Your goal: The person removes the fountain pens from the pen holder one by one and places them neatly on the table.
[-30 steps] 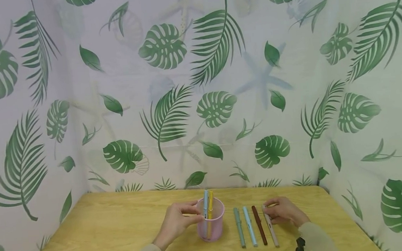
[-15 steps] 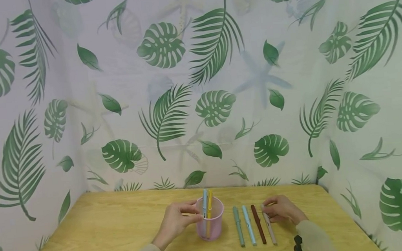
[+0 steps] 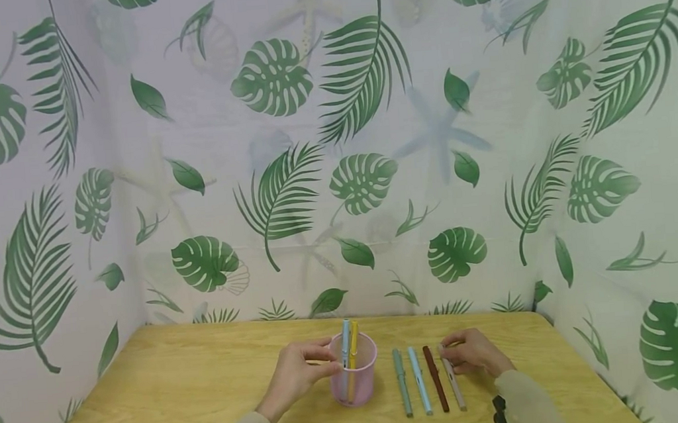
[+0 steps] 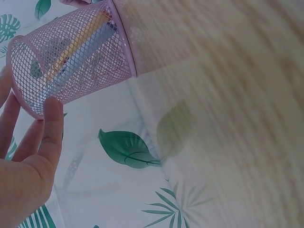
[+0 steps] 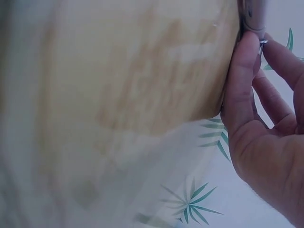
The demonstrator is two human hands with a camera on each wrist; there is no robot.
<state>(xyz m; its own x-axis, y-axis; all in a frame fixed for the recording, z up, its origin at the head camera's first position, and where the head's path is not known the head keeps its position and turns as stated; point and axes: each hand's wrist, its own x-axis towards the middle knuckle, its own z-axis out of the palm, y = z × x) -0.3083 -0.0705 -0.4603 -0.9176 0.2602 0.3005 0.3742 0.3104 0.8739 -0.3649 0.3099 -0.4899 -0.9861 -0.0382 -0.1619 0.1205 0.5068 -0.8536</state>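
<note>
While the left hand [image 3: 297, 376] curls round the pink mesh cup [image 3: 355, 377], which holds two pens, four pens lie in a row on the table [image 3: 179, 383] beside it. The right hand [image 3: 474, 352] appears to pinch the grey pen [image 3: 453, 384], the rightmost. Two stowed; four outstanding.

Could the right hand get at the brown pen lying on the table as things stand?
Probably yes. The right hand rests at the top of the grey pen, and the brown pen lies directly beside that one, uncovered on the table, with nothing between it and the hand except the grey pen.
</note>
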